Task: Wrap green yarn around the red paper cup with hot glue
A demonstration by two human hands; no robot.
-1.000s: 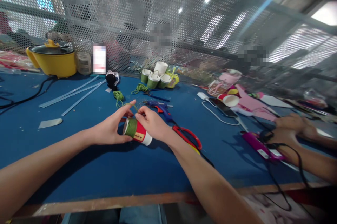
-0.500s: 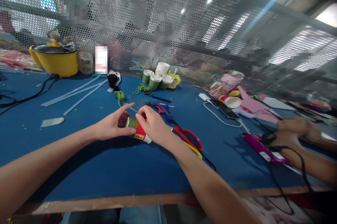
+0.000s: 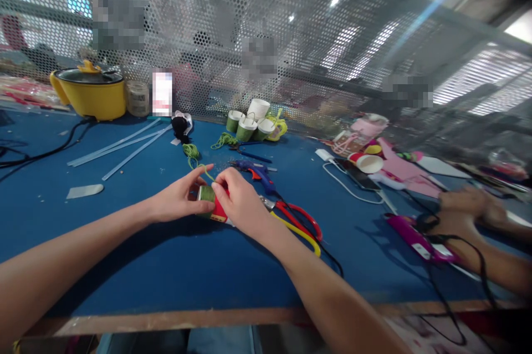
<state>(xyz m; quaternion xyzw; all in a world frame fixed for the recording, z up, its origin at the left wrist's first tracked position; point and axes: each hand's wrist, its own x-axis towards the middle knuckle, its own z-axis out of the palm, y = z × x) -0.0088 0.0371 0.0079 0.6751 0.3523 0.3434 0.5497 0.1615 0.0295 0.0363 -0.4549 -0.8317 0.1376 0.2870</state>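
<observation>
A small paper cup [image 3: 218, 212], red and white with green yarn wound around one end, lies on its side between my hands. My left hand [image 3: 178, 198] grips the wound end, its thumb along the near side and its index finger raised. A green yarn strand [image 3: 208, 174] runs over that index finger to my right hand [image 3: 240, 196], which pinches it above the cup. The strand leads back to a loose yarn bundle [image 3: 191, 151] on the table. My right hand partly hides the cup's red end.
A blue glue gun [image 3: 258, 175] and red-and-yellow-handled scissors [image 3: 297, 220] lie right of my hands. Green-wrapped cups [image 3: 246, 128] stand behind, near pliers [image 3: 251, 154]. Glue sticks [image 3: 135, 153] and a yellow pot [image 3: 93, 96] are left. A co-worker's hands [image 3: 463, 204] are right, near a purple device [image 3: 419, 237].
My right hand has shifted slightly left, and more of the scissors shows beside it. The cup has turned a little in my left hand. The whole view has shifted slightly.
</observation>
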